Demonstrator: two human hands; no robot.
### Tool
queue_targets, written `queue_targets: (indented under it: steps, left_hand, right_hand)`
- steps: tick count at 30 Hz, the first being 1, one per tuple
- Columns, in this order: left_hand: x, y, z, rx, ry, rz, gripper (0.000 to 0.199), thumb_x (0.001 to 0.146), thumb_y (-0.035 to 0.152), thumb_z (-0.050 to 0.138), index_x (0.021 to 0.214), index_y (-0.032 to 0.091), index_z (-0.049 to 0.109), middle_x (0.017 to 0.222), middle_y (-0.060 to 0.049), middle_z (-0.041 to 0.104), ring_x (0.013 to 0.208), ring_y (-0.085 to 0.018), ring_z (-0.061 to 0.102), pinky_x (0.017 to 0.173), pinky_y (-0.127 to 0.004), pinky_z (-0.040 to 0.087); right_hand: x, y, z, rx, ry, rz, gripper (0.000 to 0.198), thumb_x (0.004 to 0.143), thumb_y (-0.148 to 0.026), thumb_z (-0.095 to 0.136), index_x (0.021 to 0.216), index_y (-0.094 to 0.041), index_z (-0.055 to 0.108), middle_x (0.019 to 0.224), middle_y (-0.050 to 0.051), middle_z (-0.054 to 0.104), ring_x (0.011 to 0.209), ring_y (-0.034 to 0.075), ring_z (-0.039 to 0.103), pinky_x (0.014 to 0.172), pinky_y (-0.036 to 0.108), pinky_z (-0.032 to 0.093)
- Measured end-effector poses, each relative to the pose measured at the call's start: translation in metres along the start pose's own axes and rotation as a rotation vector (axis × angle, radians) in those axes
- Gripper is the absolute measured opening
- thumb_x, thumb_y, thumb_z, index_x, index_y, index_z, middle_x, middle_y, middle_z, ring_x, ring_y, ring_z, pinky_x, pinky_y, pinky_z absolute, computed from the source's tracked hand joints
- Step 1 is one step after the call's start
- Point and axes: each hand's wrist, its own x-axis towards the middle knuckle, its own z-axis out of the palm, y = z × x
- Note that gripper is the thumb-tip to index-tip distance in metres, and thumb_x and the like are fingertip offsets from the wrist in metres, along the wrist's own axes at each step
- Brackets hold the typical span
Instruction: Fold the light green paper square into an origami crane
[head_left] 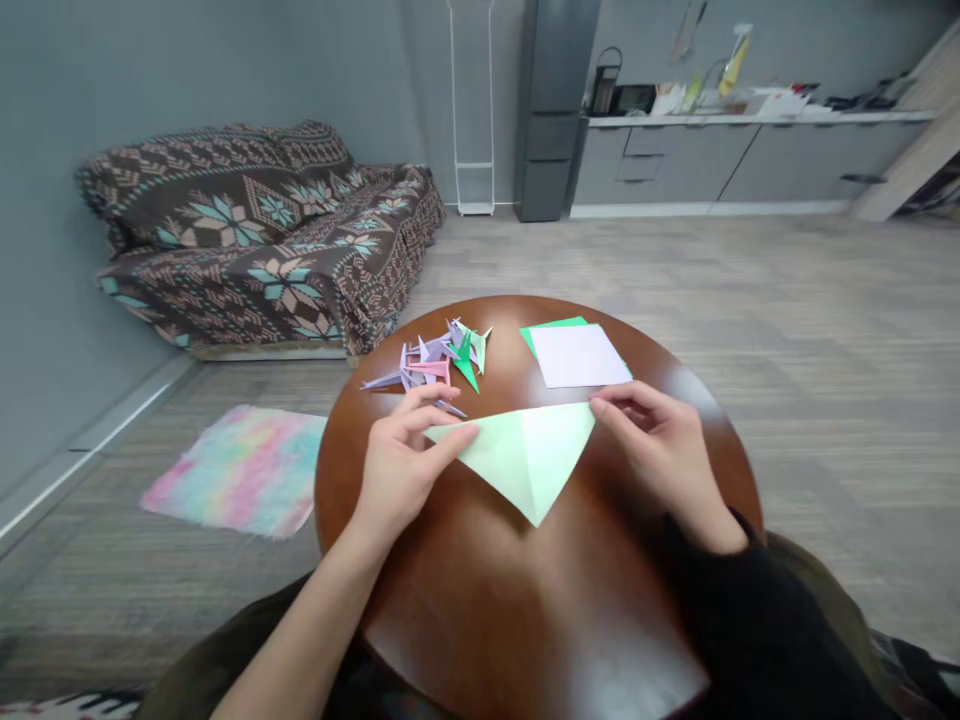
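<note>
Before us spreads a round brown table (540,620). Over it we hold a triangular pale green paper (559,440), our left hand (405,445) and right hand (660,440) each pinching one end. Beyond lie folded paper figures (429,368) and square sheets (581,357); farther, a draped sofa (277,230), then grey cabinets (682,165).
</note>
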Motion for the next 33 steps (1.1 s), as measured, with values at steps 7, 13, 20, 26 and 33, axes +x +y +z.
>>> queue_targets:
  steps: [7,13,20,26,33]
  left_hand:
    - [-0.007,0.006,0.001,-0.089,0.05,-0.18,0.02,0.074,0.03,0.082,0.07,0.015,0.071,0.103,-0.009,0.075,0.094,-0.023,0.07,0.088,-0.033,0.052]
    - [-0.01,0.01,-0.001,-0.266,0.033,-0.335,0.027,0.067,0.03,0.087,0.075,0.016,0.066,0.066,0.002,0.065,0.06,-0.013,0.061,0.056,-0.023,0.051]
    - [-0.013,0.026,0.01,-0.76,-0.017,-0.488,0.022,0.069,0.025,0.086,0.075,0.014,0.068,0.075,-0.001,0.069,0.067,-0.011,0.063,0.063,-0.02,0.051]
    - [-0.025,0.033,0.028,-1.199,-0.258,-0.869,0.037,0.092,0.034,0.059,0.121,0.011,0.068,0.125,-0.016,0.069,0.109,-0.024,0.067,0.096,-0.035,0.053]
    - [-0.025,0.038,0.034,-1.169,-0.137,-0.834,0.039,0.1,0.027,0.047,0.133,0.013,0.061,0.123,-0.015,0.071,0.106,-0.023,0.069,0.093,-0.036,0.055]
  right_hand:
    - [-0.025,-0.047,0.011,-0.507,-0.367,-0.692,0.053,0.089,-0.042,0.071,0.136,-0.023,0.056,0.148,0.012,0.056,0.143,0.035,0.043,0.122,0.065,0.004]
    - [-0.033,-0.05,0.024,-0.55,-0.435,-0.719,0.049,0.095,-0.026,0.062,0.142,-0.02,0.051,0.15,0.011,0.054,0.144,0.031,0.044,0.122,0.065,-0.003]
    - [-0.031,-0.039,0.02,-0.393,-0.278,-0.761,0.042,0.097,-0.003,0.043,0.134,-0.016,0.06,0.133,0.012,0.069,0.129,0.024,0.061,0.12,0.052,0.032]
    - [-0.034,-0.036,0.021,-0.362,-0.26,-0.801,0.038,0.099,-0.005,0.045,0.135,-0.013,0.058,0.129,0.013,0.071,0.129,0.023,0.061,0.121,0.05,0.035]
    - [-0.035,-0.034,0.027,-0.387,-0.311,-0.787,0.03,0.097,-0.01,0.053,0.125,-0.012,0.062,0.124,0.014,0.073,0.126,0.03,0.063,0.12,0.061,0.03]
